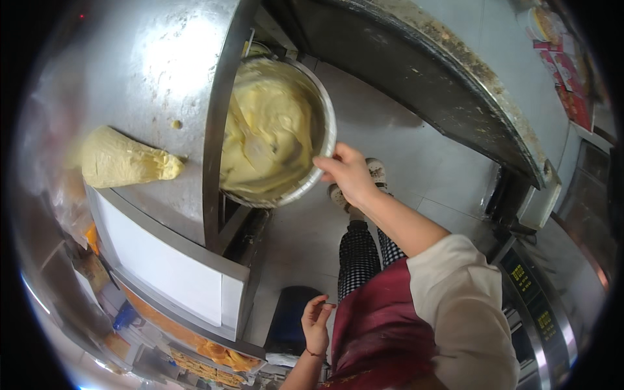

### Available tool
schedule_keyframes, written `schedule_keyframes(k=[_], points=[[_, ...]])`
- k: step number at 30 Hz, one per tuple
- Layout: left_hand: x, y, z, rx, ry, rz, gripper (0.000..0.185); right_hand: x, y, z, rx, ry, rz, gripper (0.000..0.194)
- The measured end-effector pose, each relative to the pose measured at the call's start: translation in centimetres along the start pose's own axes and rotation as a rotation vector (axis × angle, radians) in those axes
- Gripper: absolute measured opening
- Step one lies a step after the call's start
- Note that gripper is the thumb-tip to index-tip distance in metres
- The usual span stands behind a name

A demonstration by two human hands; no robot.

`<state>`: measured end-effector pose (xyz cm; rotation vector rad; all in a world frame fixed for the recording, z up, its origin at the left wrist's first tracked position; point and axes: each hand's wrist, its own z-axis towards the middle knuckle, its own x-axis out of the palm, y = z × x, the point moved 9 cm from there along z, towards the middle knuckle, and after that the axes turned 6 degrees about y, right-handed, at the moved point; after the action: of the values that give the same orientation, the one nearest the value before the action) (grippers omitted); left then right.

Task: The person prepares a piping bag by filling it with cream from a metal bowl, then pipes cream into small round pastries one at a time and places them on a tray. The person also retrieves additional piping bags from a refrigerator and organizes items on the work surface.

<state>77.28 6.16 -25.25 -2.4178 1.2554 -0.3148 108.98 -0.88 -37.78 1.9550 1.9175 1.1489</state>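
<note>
A large metal bowl (327, 92) juts out partly under the edge of the steel worktop (195, 214). It holds thick pale yellow batter or cream (287, 107), with a utensil (256, 146) partly sunk in it. My right hand (348, 173) grips the bowl's near right rim, thumb on the inner side. My left hand (317, 321) hangs beside my dark red apron (385, 336), fingers loosely curled and apart, with nothing visible in them. On the worktop lies a filled piping bag (129, 158) with pale yellow contents, its gathered end towards the bowl.
A small yellow blob (176, 125) is on the worktop. Below it stands a white-topped cabinet (165, 253), with baked goods (226, 358) beyond. A dark-sided counter (409, 68) curves across the upper right. Oven control panels (531, 297) are at right. A dark bin (292, 312) stands on the tiled floor.
</note>
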Motion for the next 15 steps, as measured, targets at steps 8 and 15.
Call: schedule_keyframes(k=[8, 15], points=[[2.3, -1.7, 1.2, 0.001, -0.027, 0.038, 0.024, 11.1, 3.4, 14.1, -0.263, 0.135, 0.177, 0.015], [9.1, -23.1, -0.1, 0.981, -0.097, 1.047, 0.022, 14.5, 1.6, 17.3, -0.241, 0.182, -0.103, 0.036]])
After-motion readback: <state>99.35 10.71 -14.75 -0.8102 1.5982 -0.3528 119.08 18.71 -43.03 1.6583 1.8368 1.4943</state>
